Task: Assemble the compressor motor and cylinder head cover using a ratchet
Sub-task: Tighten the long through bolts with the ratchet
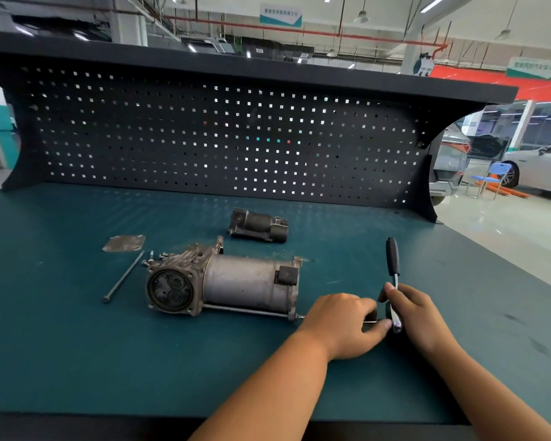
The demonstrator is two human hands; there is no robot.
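While the compressor motor (236, 281) lies on its side on the green bench (77, 345), its long axis running left to right and its round open end turned left, the ratchet (393, 261) is gripped just right of it by the right hand (417, 316), handle pointing far. Its thin extension bar (371, 321) is pinched by the left hand (341, 323). A flat cover plate (123, 243) lies far-left.

Both limbs are uncovered: the left forearm (268, 393) and right forearm (490, 393), lower centre and lower right of the frame, are bare up to the left hand (341, 326) and right hand (417, 316), likewise bare.
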